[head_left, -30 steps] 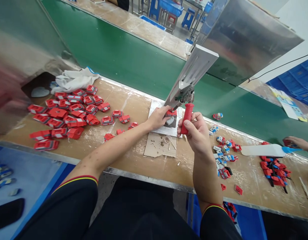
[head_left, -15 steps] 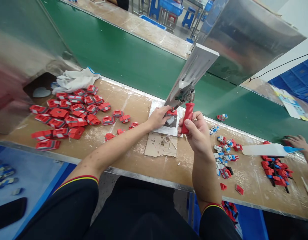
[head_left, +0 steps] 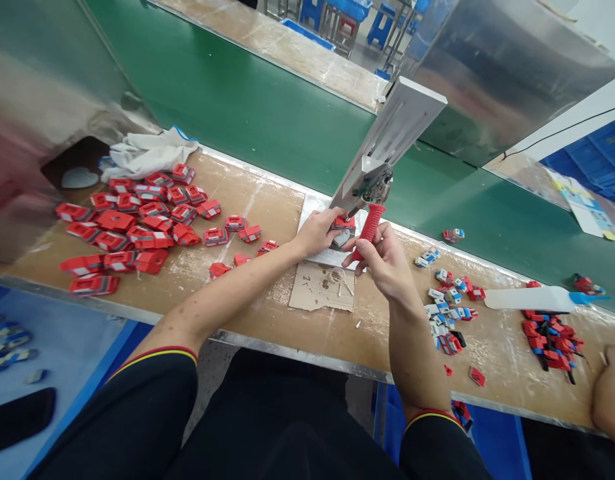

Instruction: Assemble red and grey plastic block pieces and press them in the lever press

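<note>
My left hand (head_left: 318, 232) grips a small red piece (head_left: 344, 223) at the foot of a metal press (head_left: 387, 143), its fingertips closed on the piece's left side. My right hand (head_left: 380, 257) is closed around the press's red ribbed handle (head_left: 371, 230), which slants down toward the left. A grey heart-shaped part (head_left: 341, 238) shows just below the red piece, between my hands. The press stands on a white base plate (head_left: 310, 207). A torn sheet of cardboard (head_left: 312, 287) lies in front of it.
Many red and grey pieces (head_left: 114, 220) are spread at the left beside a white cloth (head_left: 150, 155). Blue, white and red pieces (head_left: 440, 310), a white bottle (head_left: 527, 299) and another person's arm (head_left: 610, 393) are at the right. A green belt (head_left: 267, 110) runs behind.
My right hand has shifted slightly left, and the handle's lower end has swung left with it. The other person's hand has left the belt; a red piece now shows there.
</note>
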Demonstrator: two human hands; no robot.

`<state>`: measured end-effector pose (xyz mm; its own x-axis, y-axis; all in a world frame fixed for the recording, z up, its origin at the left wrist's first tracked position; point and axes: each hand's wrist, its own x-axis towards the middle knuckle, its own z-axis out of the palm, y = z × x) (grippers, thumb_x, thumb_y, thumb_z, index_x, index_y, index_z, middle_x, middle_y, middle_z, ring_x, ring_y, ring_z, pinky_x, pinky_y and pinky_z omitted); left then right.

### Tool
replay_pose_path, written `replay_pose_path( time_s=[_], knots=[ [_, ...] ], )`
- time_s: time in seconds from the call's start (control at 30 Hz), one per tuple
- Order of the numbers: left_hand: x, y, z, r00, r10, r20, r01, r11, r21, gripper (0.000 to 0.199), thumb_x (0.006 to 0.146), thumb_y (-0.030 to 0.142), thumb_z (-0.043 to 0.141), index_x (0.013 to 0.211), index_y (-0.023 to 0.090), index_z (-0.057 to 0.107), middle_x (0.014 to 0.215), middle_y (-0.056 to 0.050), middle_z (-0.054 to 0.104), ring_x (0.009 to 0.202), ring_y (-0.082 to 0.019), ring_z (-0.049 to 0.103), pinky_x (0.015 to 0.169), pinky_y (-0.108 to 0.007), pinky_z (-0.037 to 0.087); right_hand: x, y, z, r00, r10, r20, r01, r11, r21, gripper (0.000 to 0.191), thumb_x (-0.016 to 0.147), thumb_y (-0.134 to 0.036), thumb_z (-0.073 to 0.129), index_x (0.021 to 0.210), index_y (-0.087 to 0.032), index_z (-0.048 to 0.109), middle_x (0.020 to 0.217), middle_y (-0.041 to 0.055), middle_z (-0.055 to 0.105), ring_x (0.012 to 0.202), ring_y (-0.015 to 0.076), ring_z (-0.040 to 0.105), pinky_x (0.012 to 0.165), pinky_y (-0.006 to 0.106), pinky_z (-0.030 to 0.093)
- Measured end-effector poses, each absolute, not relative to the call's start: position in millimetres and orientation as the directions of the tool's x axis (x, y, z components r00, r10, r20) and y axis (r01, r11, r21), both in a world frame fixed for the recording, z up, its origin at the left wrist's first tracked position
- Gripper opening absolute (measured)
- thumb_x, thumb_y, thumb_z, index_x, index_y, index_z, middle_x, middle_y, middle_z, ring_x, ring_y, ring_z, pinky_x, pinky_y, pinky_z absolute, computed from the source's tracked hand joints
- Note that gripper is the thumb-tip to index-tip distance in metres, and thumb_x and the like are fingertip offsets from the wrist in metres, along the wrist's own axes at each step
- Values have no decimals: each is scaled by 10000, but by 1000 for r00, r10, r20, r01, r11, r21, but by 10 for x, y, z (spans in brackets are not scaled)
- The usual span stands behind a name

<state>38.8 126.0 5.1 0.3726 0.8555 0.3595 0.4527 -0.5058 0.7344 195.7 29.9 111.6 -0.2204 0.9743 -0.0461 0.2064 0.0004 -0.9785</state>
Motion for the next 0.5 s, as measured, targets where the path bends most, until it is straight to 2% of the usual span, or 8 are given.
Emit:
replay_pose_path(
  time_s=[0.13, 0.23, 0.37, 0.43, 0.5],
  knots=[
    [368, 1257, 69, 374, 855, 359, 457, -507, 731, 335, 911, 131, 639, 1232, 230, 627, 1154, -62, 807, 1082, -226, 762, 1070, -409, 531, 1924, 425, 898, -188, 982, -20, 268, 32, -963, 505, 880, -685, 688, 995, -273, 420, 908, -12, 685, 534, 98, 653, 411, 259, 433],
    [373, 1249, 106, 374, 864, 337, 473, -490, 732, 328, 918, 119, 613, 1236, 199, 617, 1121, -81, 811, 1060, -239, 766, 1069, -430, 534, 1884, 544, 713, -109, 993, 53, 283, 82, -956, 509, 878, -704, 666, 963, -269, 416, 890, -37, 619, 476, 74, 594, 431, 272, 439],
    [414, 1245, 177, 410, 855, 316, 487, -499, 717, 337, 918, 102, 601, 1243, 191, 604, 1066, -71, 812, 1007, -231, 777, 978, -381, 575, 1893, 651, 586, -141, 987, 74, 242, 107, -964, 545, 858, -741, 664, 909, -270, 395, 855, -42, 599, 561, 98, 634, 492, 264, 462],
    [366, 1233, 223, 426, 850, 310, 491, -505, 710, 385, 898, 97, 629, 1269, 196, 597, 1130, -77, 803, 1061, -236, 769, 978, -369, 578, 1945, 634, 563, -139, 984, 113, 203, 140, -969, 590, 823, -775, 685, 871, -272, 380, 841, -34, 621, 630, 117, 664, 529, 259, 479],
    [199, 1187, 278, 434, 844, 314, 517, -519, 681, 480, 872, 109, 680, 1333, 193, 575, 1307, -116, 750, 1225, -265, 716, 1074, -407, 544, 2051, 548, 553, -88, 980, 179, 182, 193, -964, 578, 832, -777, 679, 876, -266, 413, 933, 4, 674, 706, 130, 688, 579, 268, 512]
  ],
)
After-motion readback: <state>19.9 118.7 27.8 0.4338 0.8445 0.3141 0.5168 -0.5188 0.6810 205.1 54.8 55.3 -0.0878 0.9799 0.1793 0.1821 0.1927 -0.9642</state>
